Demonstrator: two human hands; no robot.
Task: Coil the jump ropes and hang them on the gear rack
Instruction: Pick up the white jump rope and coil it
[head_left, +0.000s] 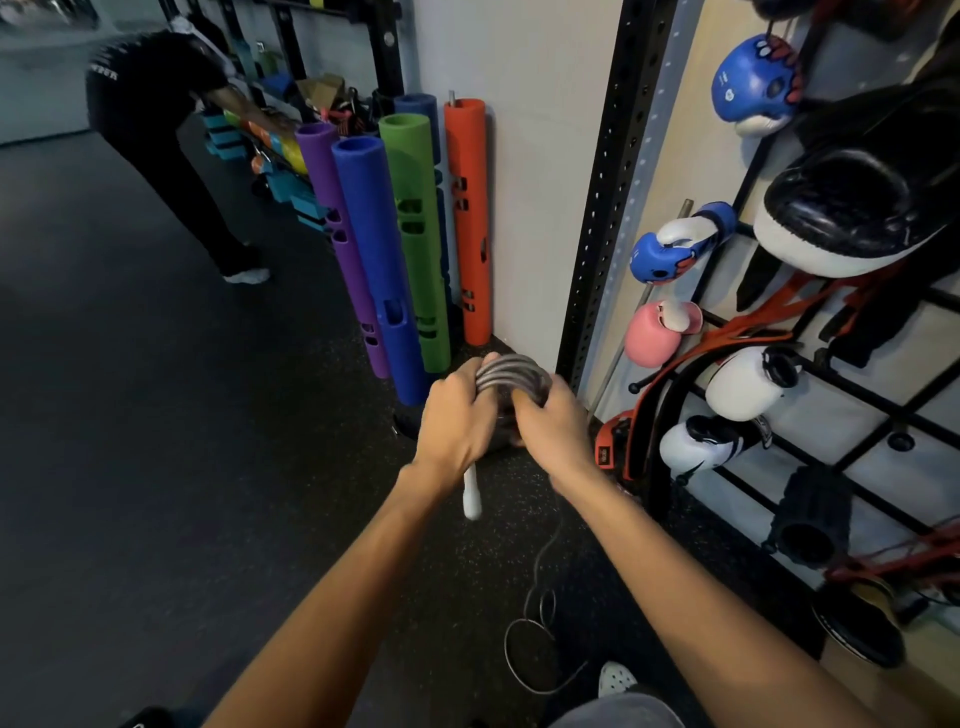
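Both my hands hold a grey jump rope coil (511, 371) in front of me, above the dark floor. My left hand (457, 421) grips the coil's left side, and a white handle (471, 493) hangs down below that hand. My right hand (553, 423) is closed on the coil's right side. A loose thin length of rope (535, 639) trails from the hands down to the floor and loops near my foot. The gear rack (852, 395), a black wire grid, stands on the wall just right of my hands.
Boxing gloves (670, 249), pads and straps hang on the rack. Coloured foam tubes (410, 234) lean against the wall ahead. A black perforated upright (608, 182) stands beside the rack. A person in black (156, 130) bends over at the far left.
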